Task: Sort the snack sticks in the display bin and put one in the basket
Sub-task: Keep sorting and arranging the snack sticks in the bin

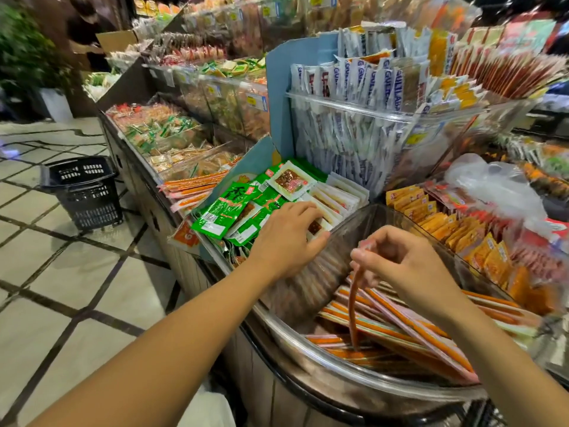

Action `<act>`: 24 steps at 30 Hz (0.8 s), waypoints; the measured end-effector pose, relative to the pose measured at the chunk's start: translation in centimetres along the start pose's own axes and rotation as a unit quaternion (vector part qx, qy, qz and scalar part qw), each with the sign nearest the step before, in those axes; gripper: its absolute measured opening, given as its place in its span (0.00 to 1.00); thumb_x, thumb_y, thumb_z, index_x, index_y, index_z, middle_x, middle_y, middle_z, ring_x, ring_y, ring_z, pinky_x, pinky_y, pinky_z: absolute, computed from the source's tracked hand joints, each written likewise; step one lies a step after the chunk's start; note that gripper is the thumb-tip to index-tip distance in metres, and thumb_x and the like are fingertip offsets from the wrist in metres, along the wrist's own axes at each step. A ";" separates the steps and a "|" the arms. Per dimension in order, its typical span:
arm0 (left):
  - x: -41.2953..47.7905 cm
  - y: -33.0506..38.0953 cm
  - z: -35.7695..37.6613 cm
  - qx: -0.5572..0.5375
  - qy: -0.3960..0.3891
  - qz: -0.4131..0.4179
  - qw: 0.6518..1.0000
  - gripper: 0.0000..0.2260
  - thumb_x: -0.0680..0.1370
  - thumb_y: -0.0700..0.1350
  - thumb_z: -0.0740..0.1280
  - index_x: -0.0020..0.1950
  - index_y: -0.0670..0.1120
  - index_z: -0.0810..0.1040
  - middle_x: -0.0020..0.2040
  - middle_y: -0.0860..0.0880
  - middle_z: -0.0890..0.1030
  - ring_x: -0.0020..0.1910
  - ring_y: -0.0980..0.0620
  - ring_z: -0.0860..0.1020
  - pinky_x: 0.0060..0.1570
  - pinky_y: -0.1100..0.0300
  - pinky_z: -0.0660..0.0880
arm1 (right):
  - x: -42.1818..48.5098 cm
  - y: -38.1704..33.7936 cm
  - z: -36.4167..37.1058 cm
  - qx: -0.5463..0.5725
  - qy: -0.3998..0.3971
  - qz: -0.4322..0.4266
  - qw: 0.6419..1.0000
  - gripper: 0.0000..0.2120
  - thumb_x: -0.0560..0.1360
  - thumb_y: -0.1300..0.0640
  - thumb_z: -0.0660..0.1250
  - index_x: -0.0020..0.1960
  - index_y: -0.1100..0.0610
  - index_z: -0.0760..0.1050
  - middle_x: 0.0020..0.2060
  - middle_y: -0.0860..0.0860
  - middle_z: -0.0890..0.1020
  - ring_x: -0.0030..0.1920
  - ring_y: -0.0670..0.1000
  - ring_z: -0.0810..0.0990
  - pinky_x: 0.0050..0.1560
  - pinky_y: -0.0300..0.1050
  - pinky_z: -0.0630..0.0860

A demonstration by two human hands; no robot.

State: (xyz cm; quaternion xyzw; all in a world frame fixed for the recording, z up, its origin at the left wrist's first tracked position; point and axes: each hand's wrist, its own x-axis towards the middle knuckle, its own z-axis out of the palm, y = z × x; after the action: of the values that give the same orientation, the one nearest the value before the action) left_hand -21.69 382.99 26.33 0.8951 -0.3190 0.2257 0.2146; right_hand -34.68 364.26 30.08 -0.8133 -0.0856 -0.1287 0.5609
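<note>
Right hand (409,266): thumb and fingertips pinch the top end of one snack stick (354,306). I read the end-grip as a way to draw it out lengthwise, clear of its neighbours. The stick hangs nearly upright below the hand, its lower tip among the pile of sticks (409,328), so it is not yet free.

Left hand (286,238): just left of the right one, set on the bin (363,380) at its side wall. The thumb lies along the edge and the fingers bend over the white packets (332,198) beyond. Probably a brace. I cannot tell whether it grips anything.

Under the right hand the pile lies slantwise and crossed, so sorting looks unfinished. Green packets (224,211) sit just beyond the left hand.

Basket (84,192): on the floor, well off to the left of the left hand. It is out of arm's reach by my estimate, so the drop needs a step or a turn.
</note>
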 end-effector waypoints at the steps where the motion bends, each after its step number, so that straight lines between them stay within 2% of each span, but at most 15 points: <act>1: 0.0 0.0 0.0 0.000 -0.001 0.002 1.000 0.19 0.81 0.59 0.62 0.65 0.49 0.77 0.66 0.52 0.76 0.65 0.51 0.72 0.67 0.52 0.69 | -0.1 -0.4 -0.8 0.001 0.027 -0.001 1.000 0.10 0.74 0.55 0.74 0.46 0.62 0.78 0.37 0.62 0.84 0.36 0.63 0.84 0.38 0.51 0.81; 3: 0.1 -0.1 0.0 -0.001 0.001 0.008 1.000 0.21 0.80 0.61 0.60 0.64 0.48 0.78 0.66 0.51 0.77 0.65 0.50 0.73 0.66 0.52 0.69 | -0.4 -0.9 -2.0 -0.004 0.069 -0.009 0.998 0.10 0.76 0.57 0.72 0.45 0.65 0.77 0.36 0.64 0.83 0.34 0.64 0.83 0.36 0.53 0.81; 6: 0.1 -0.1 -0.1 0.006 0.001 0.014 1.000 0.27 0.78 0.64 0.55 0.64 0.47 0.79 0.65 0.50 0.78 0.64 0.49 0.74 0.66 0.52 0.70 | -0.9 -1.4 -3.4 -0.015 0.102 -0.007 0.995 0.10 0.78 0.58 0.71 0.43 0.66 0.80 0.36 0.64 0.83 0.33 0.62 0.84 0.38 0.60 0.81; 8: 0.1 0.0 -0.1 0.009 0.002 0.013 1.000 0.28 0.78 0.64 0.54 0.64 0.48 0.79 0.66 0.50 0.78 0.65 0.49 0.74 0.66 0.52 0.70 | -1.2 -1.6 -4.1 -0.013 0.121 -0.002 0.993 0.11 0.80 0.58 0.68 0.43 0.64 0.82 0.36 0.65 0.83 0.32 0.59 0.84 0.38 0.59 0.81; 11: 0.0 0.1 -0.1 0.016 0.000 0.011 1.000 0.28 0.78 0.64 0.53 0.64 0.48 0.79 0.66 0.51 0.78 0.65 0.49 0.74 0.66 0.51 0.71 | -1.8 -2.1 -4.6 0.014 0.137 0.016 0.990 0.13 0.82 0.58 0.63 0.45 0.61 0.83 0.38 0.64 0.84 0.33 0.61 0.85 0.39 0.58 0.83; 13: -0.1 0.1 0.0 0.022 0.001 0.016 1.000 0.25 0.79 0.63 0.54 0.63 0.49 0.80 0.65 0.51 0.79 0.64 0.49 0.75 0.65 0.51 0.73 | -2.1 -2.2 -4.9 0.013 0.135 0.023 0.991 0.14 0.84 0.60 0.60 0.47 0.63 0.82 0.39 0.65 0.84 0.33 0.61 0.85 0.38 0.57 0.82; 16: -0.1 0.2 0.0 0.032 0.019 0.037 0.999 0.17 0.81 0.58 0.60 0.60 0.48 0.80 0.61 0.52 0.79 0.59 0.49 0.76 0.59 0.50 0.76 | -2.5 -2.3 -5.2 0.009 0.121 0.030 0.992 0.15 0.85 0.62 0.56 0.48 0.65 0.80 0.39 0.66 0.84 0.32 0.58 0.85 0.34 0.50 0.80; 18: -0.2 0.7 -0.4 0.056 0.038 0.076 0.995 0.14 0.80 0.54 0.61 0.55 0.47 0.80 0.57 0.51 0.80 0.54 0.48 0.78 0.54 0.49 0.77 | -2.5 -2.6 -5.5 0.010 0.106 0.037 0.994 0.15 0.85 0.63 0.55 0.49 0.63 0.79 0.40 0.65 0.84 0.33 0.57 0.85 0.35 0.49 0.79; 20: -0.6 1.7 -0.9 0.073 0.048 0.119 0.989 0.11 0.79 0.51 0.63 0.54 0.47 0.80 0.56 0.49 0.81 0.53 0.47 0.78 0.54 0.50 0.76 | -2.5 -2.9 -6.0 0.011 0.107 0.042 0.993 0.15 0.86 0.62 0.54 0.49 0.61 0.79 0.41 0.63 0.85 0.35 0.57 0.85 0.37 0.48 0.80; 22: -1.8 3.6 -1.1 0.037 0.021 0.135 0.990 0.14 0.80 0.55 0.60 0.54 0.49 0.80 0.55 0.53 0.80 0.53 0.52 0.76 0.54 0.54 0.73 | -2.4 -3.0 -6.6 -0.001 0.122 0.034 0.992 0.15 0.86 0.62 0.54 0.49 0.60 0.79 0.38 0.59 0.85 0.35 0.57 0.85 0.37 0.49 0.80; 24: -3.2 6.0 -1.1 -0.058 -0.051 0.094 0.993 0.19 0.79 0.63 0.56 0.55 0.53 0.80 0.52 0.58 0.80 0.51 0.59 0.75 0.52 0.58 0.72 | -2.3 -3.1 -7.0 -0.022 0.139 0.016 0.990 0.15 0.85 0.62 0.55 0.49 0.64 0.79 0.36 0.57 0.85 0.34 0.56 0.85 0.36 0.49 0.80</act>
State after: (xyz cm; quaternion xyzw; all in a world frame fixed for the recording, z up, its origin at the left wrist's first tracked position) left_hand -28.18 380.90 26.96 0.8574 -0.4251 0.1797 0.2277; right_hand -38.60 358.81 34.54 -0.8011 0.0089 -0.2331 0.5512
